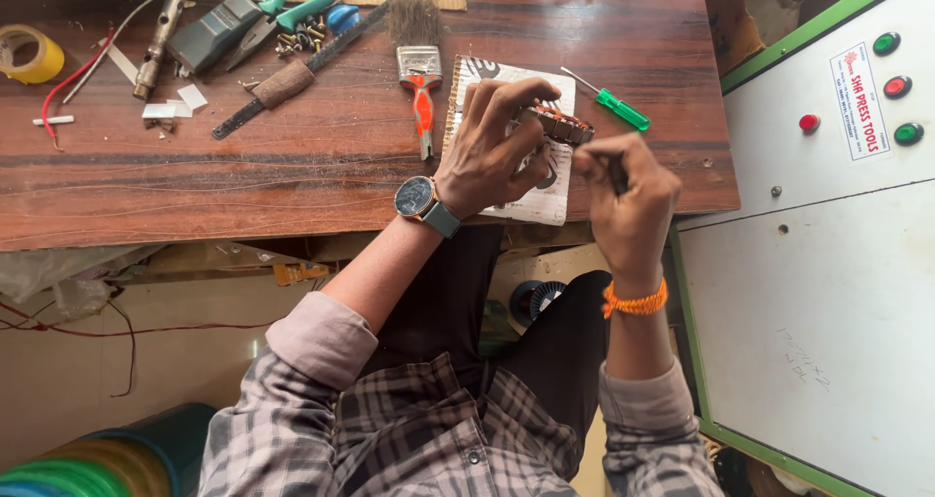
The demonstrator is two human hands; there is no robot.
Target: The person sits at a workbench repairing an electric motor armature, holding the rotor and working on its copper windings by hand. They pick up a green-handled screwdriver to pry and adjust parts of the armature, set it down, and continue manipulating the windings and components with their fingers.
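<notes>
Gripping tight, our left hand [487, 147] wraps a small copper-wound part [557, 123] above the card [545, 190] on the surface [292, 176]. Our right hand [628, 200], at four o'clock of the part, is closed on a thin dark tool [617, 174]. At ten o'clock of the part lies a brush [420, 64]; at two o'clock, a green screwdriver [614, 104].

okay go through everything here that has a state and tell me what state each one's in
left hand: closed around the small wound metal part, held above the bench
right hand: fist shut on a thin dark tool
paintbrush: lying flat, untouched
green screwdriver: lying flat
pliers: lying on bench
</notes>
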